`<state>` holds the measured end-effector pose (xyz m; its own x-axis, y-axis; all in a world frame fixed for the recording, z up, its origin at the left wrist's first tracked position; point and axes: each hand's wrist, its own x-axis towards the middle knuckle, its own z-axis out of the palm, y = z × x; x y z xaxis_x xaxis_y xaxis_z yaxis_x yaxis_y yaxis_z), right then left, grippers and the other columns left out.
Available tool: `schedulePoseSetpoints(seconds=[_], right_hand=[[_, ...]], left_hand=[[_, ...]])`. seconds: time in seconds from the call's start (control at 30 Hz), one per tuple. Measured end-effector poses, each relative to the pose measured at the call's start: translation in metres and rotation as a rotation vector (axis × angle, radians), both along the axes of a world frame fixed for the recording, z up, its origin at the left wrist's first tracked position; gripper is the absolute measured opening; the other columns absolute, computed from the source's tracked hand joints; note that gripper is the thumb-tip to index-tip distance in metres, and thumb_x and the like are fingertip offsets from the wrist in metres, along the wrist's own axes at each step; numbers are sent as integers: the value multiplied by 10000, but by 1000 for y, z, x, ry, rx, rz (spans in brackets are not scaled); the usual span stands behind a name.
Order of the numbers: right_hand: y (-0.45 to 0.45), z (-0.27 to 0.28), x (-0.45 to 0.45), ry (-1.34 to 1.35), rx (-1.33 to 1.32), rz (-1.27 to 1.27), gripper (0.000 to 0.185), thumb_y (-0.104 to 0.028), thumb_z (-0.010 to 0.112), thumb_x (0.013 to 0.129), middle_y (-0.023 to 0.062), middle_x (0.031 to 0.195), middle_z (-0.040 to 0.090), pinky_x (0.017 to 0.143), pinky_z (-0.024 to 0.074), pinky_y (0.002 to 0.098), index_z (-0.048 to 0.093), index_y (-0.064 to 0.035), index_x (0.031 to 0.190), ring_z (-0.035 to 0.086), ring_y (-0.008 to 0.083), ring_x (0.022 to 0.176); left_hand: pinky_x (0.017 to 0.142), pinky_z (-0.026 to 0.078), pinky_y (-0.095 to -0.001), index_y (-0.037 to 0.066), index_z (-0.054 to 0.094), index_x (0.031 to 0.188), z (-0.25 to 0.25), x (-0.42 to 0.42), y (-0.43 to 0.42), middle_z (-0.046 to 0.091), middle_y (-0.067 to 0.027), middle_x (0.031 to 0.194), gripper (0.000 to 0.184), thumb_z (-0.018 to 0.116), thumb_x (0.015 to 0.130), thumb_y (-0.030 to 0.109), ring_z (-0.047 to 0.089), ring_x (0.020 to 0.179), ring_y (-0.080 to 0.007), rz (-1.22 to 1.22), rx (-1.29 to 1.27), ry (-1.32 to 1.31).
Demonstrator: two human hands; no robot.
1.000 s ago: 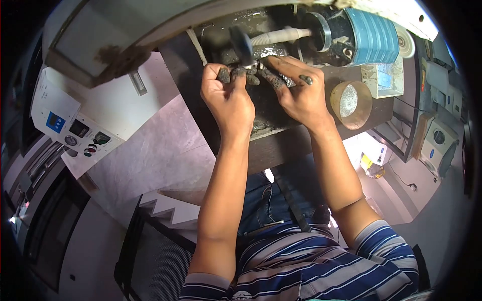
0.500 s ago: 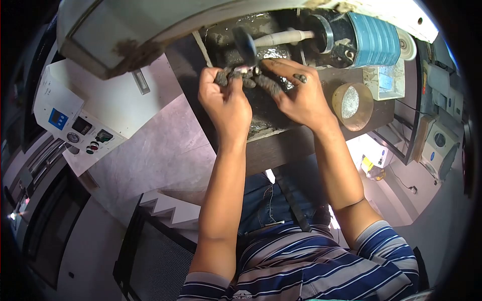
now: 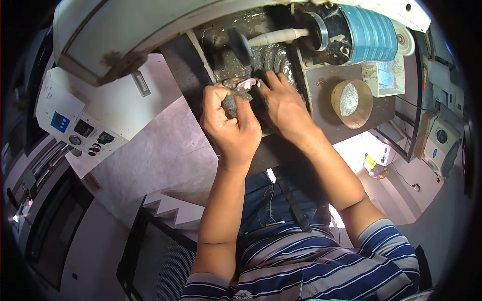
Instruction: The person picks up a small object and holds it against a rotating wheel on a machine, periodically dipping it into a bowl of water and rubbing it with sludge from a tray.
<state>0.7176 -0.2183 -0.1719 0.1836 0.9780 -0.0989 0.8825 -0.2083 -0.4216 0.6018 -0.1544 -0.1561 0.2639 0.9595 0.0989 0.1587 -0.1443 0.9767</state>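
Note:
My left hand (image 3: 232,123) is closed around a small pink-and-white piece that looks like a denture (image 3: 246,84), with a clump of wet grey paste (image 3: 231,104) at the fingers. My right hand (image 3: 286,108) is palm down, its fingers stretched into the grey slurry of the tray (image 3: 305,83). The right thumb side is close beside the denture; whether it touches is hard to tell. Above both hands, a dark polishing wheel (image 3: 239,47) sits on the pale tapered spindle (image 3: 278,38) of a lathe with a blue motor (image 3: 374,35).
A round bowl (image 3: 367,108) of whitish granules stands right of the tray, near a white box (image 3: 396,89). A white hood (image 3: 120,37) overhangs the work area. At left is a white machine (image 3: 65,108) with a display and buttons.
Both hands have come down toward me, away from the wheel. My right hand has turned palm down, fingers stretching into the slurry, while the left keeps hold of the denture.

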Motion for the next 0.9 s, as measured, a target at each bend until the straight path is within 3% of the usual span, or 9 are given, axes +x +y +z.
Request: schedulePoseSetpoints(seconds=[0.13, 0.2, 0.23, 0.4, 0.53, 0.67, 0.73, 0.8, 0.9], right_hand=[[-10, 9, 7, 87, -49, 14, 338, 7, 582, 732, 203, 1010, 624, 823, 515, 414, 620, 39, 1066, 613, 380, 954], [-16, -1, 21, 453, -62, 0, 316, 51, 568, 721, 211, 956, 658, 806, 525, 410, 642, 33, 1028, 649, 355, 898], [-13, 15, 24, 567, -313, -218, 335, 98, 570, 687, 226, 970, 667, 804, 530, 390, 655, 28, 1004, 661, 355, 901], [-7, 42, 47, 567, 65, -190, 402, 57, 664, 630, 198, 1015, 670, 857, 513, 364, 651, 23, 1030, 658, 314, 982], [11, 50, 47, 607, 498, 63, 491, -135, 692, 650, 223, 1044, 642, 848, 506, 395, 600, 50, 1095, 640, 377, 935], [17, 24, 37, 468, 314, 0, 471, -105, 657, 653, 258, 1064, 624, 838, 502, 394, 597, 65, 1088, 616, 422, 948], [19, 20, 42, 554, 239, -106, 403, -61, 638, 663, 240, 1004, 639, 816, 503, 398, 621, 68, 1044, 629, 402, 915], [22, 20, 43, 622, 261, -139, 363, 1, 616, 658, 228, 963, 647, 798, 504, 392, 638, 70, 1013, 635, 392, 896], [26, 17, 43, 400, 361, -53, 380, 48, 611, 632, 228, 959, 645, 789, 515, 374, 640, 70, 1010, 628, 393, 898]], left_hand=[[678, 427, -210, -1, 429, 804, -2, 2, -1, 601, -100, 855, 151, 532, 883, -79, 500, 750, -77, 2, -25, -25], [679, 430, -213, -1, 429, 803, -3, 2, -1, 604, -100, 852, 154, 537, 883, -77, 499, 744, -78, 12, -42, -3], [608, 398, -228, 6, 423, 790, -5, 4, 0, 525, -72, 768, 153, 530, 850, -86, 459, 673, -83, 34, -59, -35], [524, 335, -214, 18, 413, 778, -6, 4, 3, 428, -6, 688, 174, 529, 823, -104, 385, 612, -45, 21, -194, -55], [516, 309, -198, 30, 418, 775, -20, 9, 7, 419, 22, 694, 185, 536, 815, -107, 368, 603, -24, -27, -288, -89], [504, 302, -199, 45, 433, 758, -13, 20, 17, 427, 46, 687, 196, 553, 802, -104, 372, 597, -14, -6, -457, -256], [588, 333, -194, 74, 444, 758, -10, 21, 24, 430, 35, 707, 236, 543, 773, -139, 398, 628, -38, 44, -595, -348], [580, 344, -202, 75, 448, 753, -14, 22, 30, 433, 29, 699, 229, 545, 773, -131, 415, 621, -51, 65, -624, -386], [561, 351, -216, 81, 445, 722, -12, 28, 32, 457, 15, 683, 238, 540, 775, -130, 424, 595, -63, 110, -669, -503]])
